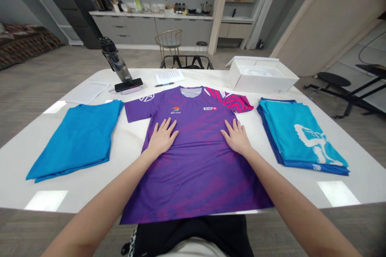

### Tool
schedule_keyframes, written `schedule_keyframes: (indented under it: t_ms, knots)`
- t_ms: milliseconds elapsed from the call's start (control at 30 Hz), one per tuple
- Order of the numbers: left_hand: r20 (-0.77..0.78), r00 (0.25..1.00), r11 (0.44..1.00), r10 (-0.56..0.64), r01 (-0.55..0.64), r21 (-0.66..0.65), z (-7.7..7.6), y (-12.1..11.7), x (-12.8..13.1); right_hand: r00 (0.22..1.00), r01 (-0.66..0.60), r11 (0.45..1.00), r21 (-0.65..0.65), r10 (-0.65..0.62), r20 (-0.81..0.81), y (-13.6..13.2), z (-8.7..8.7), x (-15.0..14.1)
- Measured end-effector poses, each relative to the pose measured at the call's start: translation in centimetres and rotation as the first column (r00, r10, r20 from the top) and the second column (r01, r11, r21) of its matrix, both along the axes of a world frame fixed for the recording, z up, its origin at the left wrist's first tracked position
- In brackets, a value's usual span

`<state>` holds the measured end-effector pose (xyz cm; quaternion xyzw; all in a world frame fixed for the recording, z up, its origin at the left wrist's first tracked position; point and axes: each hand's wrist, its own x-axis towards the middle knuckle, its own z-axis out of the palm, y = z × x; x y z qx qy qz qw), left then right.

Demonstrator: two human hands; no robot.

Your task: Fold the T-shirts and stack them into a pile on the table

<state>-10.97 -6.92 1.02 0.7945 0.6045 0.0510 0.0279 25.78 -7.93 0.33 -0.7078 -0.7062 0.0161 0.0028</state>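
Note:
A purple short-sleeved jersey [196,168] with pink patterning lies flat and spread out on the white table [90,194], its collar pointing away from me. My left hand [163,137] rests palm down on the jersey's chest, fingers spread. My right hand [237,137] presses flat on the opposite side of the chest in the same way. Neither hand grips anything. A folded bright blue garment [75,140] lies left of the jersey, and a folded stack of teal and blue cloth [301,136] lies to its right.
Along the far table edge stand a water bottle [116,60], a black phone [128,84], paper sheets [169,76], a pen [164,84] and an open white box [262,76]. Chairs and stools stand beyond the table, with a kitchen counter behind them.

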Motion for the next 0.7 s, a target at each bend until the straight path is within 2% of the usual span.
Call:
schedule_keyframes:
  t_ms: [167,267,367,467,567,700]
  knots:
    - [-0.047,0.999,1.0,0.003,-0.003,0.003,-0.1,-0.4,0.1,1.0,0.014,1.0,0.008,-0.014,-0.01,-2.4,-0.2,1.0]
    - [-0.067,0.997,0.999,0.028,-0.027,0.024,0.1,0.1,0.9,0.998,0.016,1.0,0.019,-0.014,-0.067,-1.7,0.4,1.4]
    - [-0.075,0.997,0.999,0.021,-0.018,0.035,0.8,2.1,2.9,0.991,0.014,0.995,0.1,0.0,-0.133,1.5,1.7,1.7]
    - [-0.045,0.997,0.997,-0.065,0.066,0.033,1.6,5.5,6.2,0.986,0.031,0.979,0.203,0.003,-0.164,6.2,2.8,2.3]
    - [0.008,0.984,0.984,-0.179,0.179,0.005,2.3,10.0,10.3,0.987,0.09,0.981,0.172,-0.065,-0.147,10.7,3.6,3.7]
    - [0.1,0.96,0.964,-0.26,0.264,-0.032,3.4,16.6,15.6,0.985,0.156,0.981,0.115,-0.147,-0.089,15.4,4.1,6.5]
